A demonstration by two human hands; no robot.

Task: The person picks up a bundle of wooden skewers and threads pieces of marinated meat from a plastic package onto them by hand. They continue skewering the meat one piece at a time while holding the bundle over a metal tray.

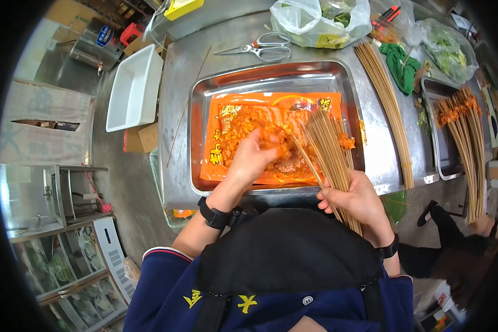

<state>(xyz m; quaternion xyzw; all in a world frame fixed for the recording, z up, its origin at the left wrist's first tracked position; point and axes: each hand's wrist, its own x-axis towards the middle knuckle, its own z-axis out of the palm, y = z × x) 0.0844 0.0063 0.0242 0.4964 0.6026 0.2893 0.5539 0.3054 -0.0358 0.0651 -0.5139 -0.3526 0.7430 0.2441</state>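
At the far left, off the table's edge, sits a white tub (133,88), and a single skewer (187,108) lies slantwise on the steel table (177,61). Just right of it, a steel tray (196,138) holds an opened orange bag (214,152) with a heap of marinated meat (249,123) on top. The left hand (254,154) is down in that heap, its grip curled into the meat; whether a piece is pinched cannot be told. Scissors (261,48) lie beyond the tray's far rim. The right hand (354,199), at the tray's near right corner, has its grip clamped on a bundle of skewers (327,146) that fans out over the meat. Further right, loose skewers (384,105) lie in a long row beside a green cloth (401,66), and a second tray (434,141) carries loaded skewers (462,124).
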